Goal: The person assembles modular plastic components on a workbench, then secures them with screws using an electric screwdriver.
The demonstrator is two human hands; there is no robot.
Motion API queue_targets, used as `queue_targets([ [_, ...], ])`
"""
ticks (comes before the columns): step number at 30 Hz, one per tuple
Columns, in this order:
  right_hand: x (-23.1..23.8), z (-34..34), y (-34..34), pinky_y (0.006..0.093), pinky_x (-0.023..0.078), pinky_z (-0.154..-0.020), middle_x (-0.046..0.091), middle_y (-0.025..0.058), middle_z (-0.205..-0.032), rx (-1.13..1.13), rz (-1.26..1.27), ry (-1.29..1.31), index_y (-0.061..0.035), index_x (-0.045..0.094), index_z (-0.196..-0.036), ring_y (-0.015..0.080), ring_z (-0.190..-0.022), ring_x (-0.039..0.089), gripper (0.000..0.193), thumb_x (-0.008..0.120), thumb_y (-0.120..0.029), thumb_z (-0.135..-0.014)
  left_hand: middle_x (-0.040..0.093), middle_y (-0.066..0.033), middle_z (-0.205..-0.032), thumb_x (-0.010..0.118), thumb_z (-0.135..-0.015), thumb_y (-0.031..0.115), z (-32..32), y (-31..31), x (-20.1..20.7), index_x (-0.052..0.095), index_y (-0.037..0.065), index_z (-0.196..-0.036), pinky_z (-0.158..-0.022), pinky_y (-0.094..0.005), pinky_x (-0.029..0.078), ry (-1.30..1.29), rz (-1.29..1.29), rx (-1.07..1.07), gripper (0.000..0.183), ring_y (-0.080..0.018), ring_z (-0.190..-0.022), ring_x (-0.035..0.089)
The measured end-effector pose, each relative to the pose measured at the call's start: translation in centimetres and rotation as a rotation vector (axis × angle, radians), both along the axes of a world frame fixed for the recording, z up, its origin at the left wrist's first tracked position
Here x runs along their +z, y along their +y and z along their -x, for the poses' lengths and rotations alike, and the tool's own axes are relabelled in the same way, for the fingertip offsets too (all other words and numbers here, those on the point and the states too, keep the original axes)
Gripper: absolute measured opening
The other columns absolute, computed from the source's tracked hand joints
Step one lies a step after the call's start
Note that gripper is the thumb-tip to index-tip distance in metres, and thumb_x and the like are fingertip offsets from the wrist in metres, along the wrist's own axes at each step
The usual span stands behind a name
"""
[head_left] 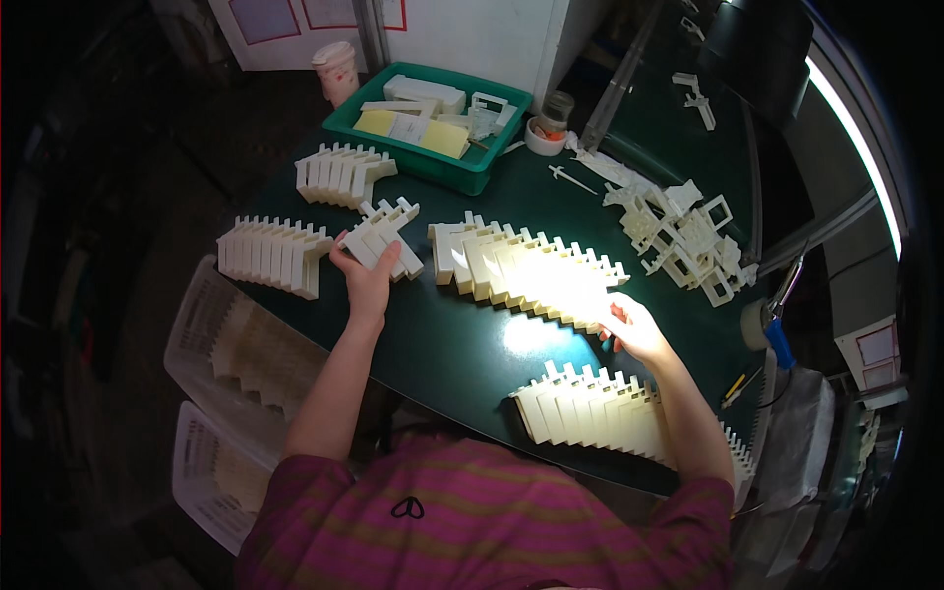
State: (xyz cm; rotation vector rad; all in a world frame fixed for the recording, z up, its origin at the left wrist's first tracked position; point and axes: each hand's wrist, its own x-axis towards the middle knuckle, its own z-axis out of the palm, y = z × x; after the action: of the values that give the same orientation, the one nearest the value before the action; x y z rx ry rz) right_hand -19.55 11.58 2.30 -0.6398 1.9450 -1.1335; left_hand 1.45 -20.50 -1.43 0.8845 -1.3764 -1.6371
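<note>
Evidently, the left hand (366, 287) clasps a small cluster of pale parts (377, 242), probably to hold them together, left of the central row (480, 265) on the worktop (418, 344). The right hand (634, 332) curls at that row's right end; whether gripping, I cannot tell. Pieces (454, 258) there overlap, perhaps for mutual support.

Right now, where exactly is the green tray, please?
In the head view, the green tray sits far back on the table, between the pink cup (left) and the jar (right).
</note>
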Motion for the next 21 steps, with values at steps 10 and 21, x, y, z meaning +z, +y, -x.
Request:
queue_targets([
  [10,0.5,0.2,0.1,0.0216,0.044,-0.055,0.057,0.0003,-0.078,0.007,-0.09,0.047,-0.0045,0.058,-0.097,0.0073,-0.067,0.055,0.021,0.06,-0.024,-0.089,0.034,-0.0211,-0.136,0.072,-0.079,0.029,1.2,-2.6,-0.5,0.025,0.005,-0.138,-0.104,-0.0388,0.032,-0.439,0.178,-0.221,0.08,-0.0304,-0.125,0.037],
  [21,6.5,-3.3,-6.6,0.0313,0.048,-0.066,0.063,0.006,-0.094,0.341,0.159,1.098,-0.0078,0.062,-0.1,0.0202,-0.078,0.059,0.022,0.067,-0.018,-0.081,0.031,-0.0063,-0.146,0.056,-0.087,0.038,0.4,3.7,3.3,0.048,0.024,-0.133,-0.109,-0.0588,0.01,-0.762,1.223,-0.338,0.048,-0.0362,-0.138,0.017],
])
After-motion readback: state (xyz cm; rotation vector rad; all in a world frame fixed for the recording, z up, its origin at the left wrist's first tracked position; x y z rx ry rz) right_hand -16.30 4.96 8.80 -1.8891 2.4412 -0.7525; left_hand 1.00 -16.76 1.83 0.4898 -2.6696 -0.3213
